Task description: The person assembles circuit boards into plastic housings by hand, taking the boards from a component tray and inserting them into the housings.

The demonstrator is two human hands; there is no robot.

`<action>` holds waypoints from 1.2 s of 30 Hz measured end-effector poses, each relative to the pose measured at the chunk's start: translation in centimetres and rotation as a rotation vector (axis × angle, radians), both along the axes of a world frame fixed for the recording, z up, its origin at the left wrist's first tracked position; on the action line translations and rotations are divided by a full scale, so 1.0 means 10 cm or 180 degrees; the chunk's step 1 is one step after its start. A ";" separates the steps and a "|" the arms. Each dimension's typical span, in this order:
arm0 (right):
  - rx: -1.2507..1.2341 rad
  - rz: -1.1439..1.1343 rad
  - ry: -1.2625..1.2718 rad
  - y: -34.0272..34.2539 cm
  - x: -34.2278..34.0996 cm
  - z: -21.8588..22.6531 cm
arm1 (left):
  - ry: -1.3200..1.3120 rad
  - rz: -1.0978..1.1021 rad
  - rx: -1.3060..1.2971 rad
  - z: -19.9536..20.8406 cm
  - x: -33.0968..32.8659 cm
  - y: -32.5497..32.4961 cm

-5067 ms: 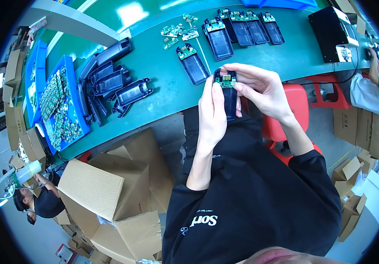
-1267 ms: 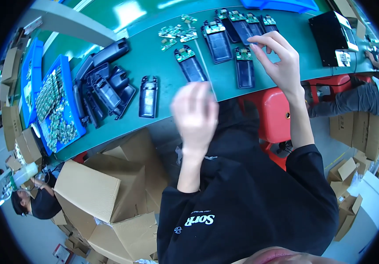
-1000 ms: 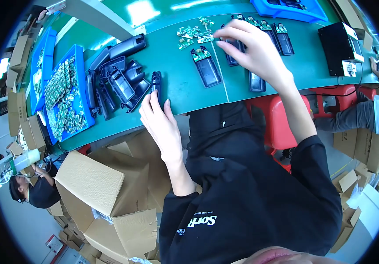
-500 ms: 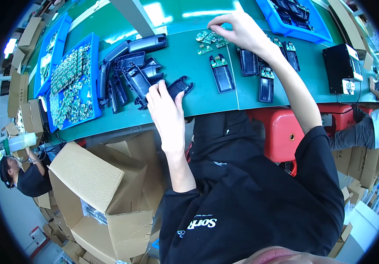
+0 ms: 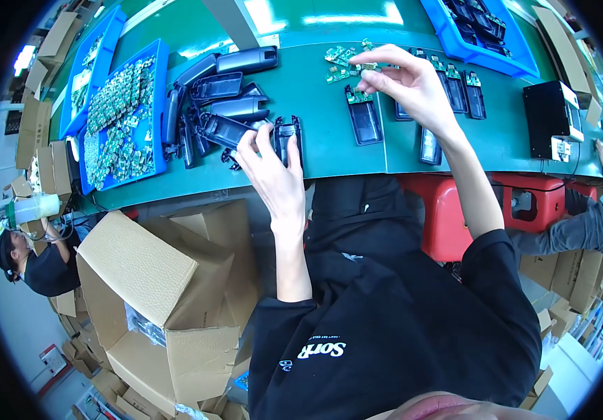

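My left hand has its thumb and fingers around a black plastic housing half at the table's near edge. Its fingertips also come close to another black shell in the pile. Over the table, my right hand pinches a small green circuit board between thumb and fingers, partly hidden by them. Just below it lies an open black shell with a green board at its top end. Loose circuit boards lie beyond the right hand's fingertips.
More black shells are heaped left of centre. A blue tray of circuit boards stands further left; another blue tray holds black parts at far right. Shells with boards lie right, near a black box-shaped device. An opened carton stands below.
My right hand has drawn back from the loose boards towards me, now with a board in its fingers. The housing half at my left hand has turned from slanted to upright.
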State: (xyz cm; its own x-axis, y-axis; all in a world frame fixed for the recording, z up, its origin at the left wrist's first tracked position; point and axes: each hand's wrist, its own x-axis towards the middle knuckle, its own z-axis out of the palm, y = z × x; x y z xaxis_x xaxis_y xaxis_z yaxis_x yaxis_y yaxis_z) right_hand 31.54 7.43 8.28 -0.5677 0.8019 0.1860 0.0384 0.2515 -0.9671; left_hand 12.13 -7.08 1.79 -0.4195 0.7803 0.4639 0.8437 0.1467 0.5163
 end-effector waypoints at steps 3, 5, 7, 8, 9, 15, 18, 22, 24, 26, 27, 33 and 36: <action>-0.0026 -0.0012 0.0216 -0.16 -0.02 -0.02 | -0.0142 0.0061 -0.0202 0.07 0.02 -0.11; 0.0242 -0.0089 -0.0060 -0.27 -0.05 -0.04 | -0.0190 0.0034 -0.0669 0.10 0.02 -0.17; 0.0369 -0.0120 -0.0202 -0.36 -0.09 -0.07 | -0.0210 -0.0082 -0.0643 0.07 0.02 -0.17; 0.0142 -0.0062 -0.0200 -0.40 -0.11 -0.09 | -0.0226 -0.0206 -0.0603 0.06 0.02 -0.16; -0.0083 -0.0005 -0.0197 -0.44 -0.13 -0.11 | -0.0242 -0.0332 -0.0561 0.06 0.02 -0.16; 0.1612 -0.0088 0.0036 -0.55 -0.24 -0.18 | -0.3141 -0.1052 -0.0877 0.29 0.20 -0.20; 0.1352 -0.0209 0.0020 -0.65 -0.22 -0.08 | -0.3910 -0.1576 -0.0190 0.31 0.33 -0.27; 0.1203 -0.0170 0.0048 -0.70 -0.23 -0.03 | -0.4103 -0.1720 -0.0121 0.38 0.32 -0.32; 0.1283 -0.0139 0.0042 -0.69 -0.23 -0.01 | -0.4225 -0.1746 -0.0138 0.40 0.33 -0.32; 0.1456 -0.0077 0.0030 -0.68 -0.23 0.00 | -0.4286 -0.1761 -0.0151 0.42 0.34 -0.32; 0.1453 -0.0082 0.0028 -0.67 -0.22 -0.02 | -0.4219 -0.1788 -0.0198 0.43 0.34 -0.32; 0.1315 -0.0071 0.0071 -0.67 -0.21 -0.06 | -0.4075 -0.1859 -0.0243 0.41 0.35 -0.31; 0.1275 -0.0087 0.0110 -0.66 -0.18 -0.07 | -0.4261 -0.1899 -0.0225 0.43 0.35 -0.30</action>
